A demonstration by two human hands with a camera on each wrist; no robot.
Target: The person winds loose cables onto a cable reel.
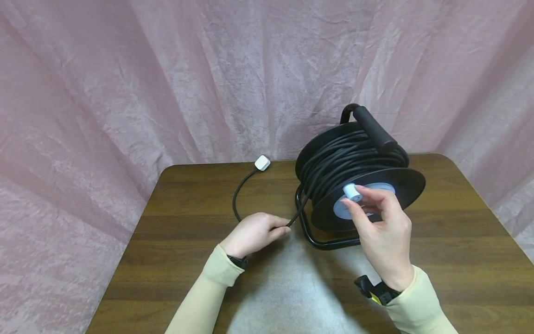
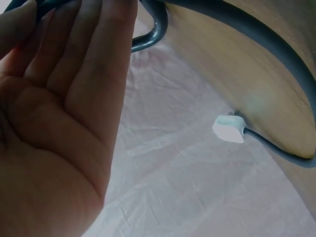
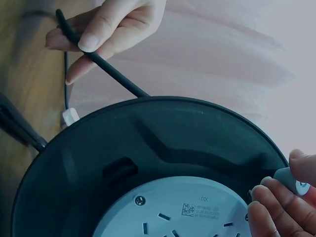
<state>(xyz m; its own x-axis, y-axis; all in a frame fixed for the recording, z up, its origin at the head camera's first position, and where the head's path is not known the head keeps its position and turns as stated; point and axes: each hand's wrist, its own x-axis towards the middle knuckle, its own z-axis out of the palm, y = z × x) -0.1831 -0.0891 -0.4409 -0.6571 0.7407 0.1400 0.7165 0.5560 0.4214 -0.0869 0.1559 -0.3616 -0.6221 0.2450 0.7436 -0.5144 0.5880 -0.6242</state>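
Note:
A black cable reel [image 1: 354,171] stands tilted on the table, wound with many turns of black cable. My left hand [image 1: 258,232] is left of the reel and pinches the loose cable [image 3: 116,74] between thumb and fingers. That cable ends in a white plug [image 1: 262,163] near the table's back edge. With thumb and fingertips my right hand [image 1: 385,232] grips the small pale crank knob [image 1: 352,192] on the reel's near side. Pale socket plate [image 3: 173,207] with slots shows at the reel's centre in the right wrist view.
The reel's black tube stand [image 1: 329,245] rests on the wooden table [image 1: 183,278]. A black carrying handle [image 1: 375,130] rises over the reel's top. Behind the table hangs a pink curtain [image 1: 229,83].

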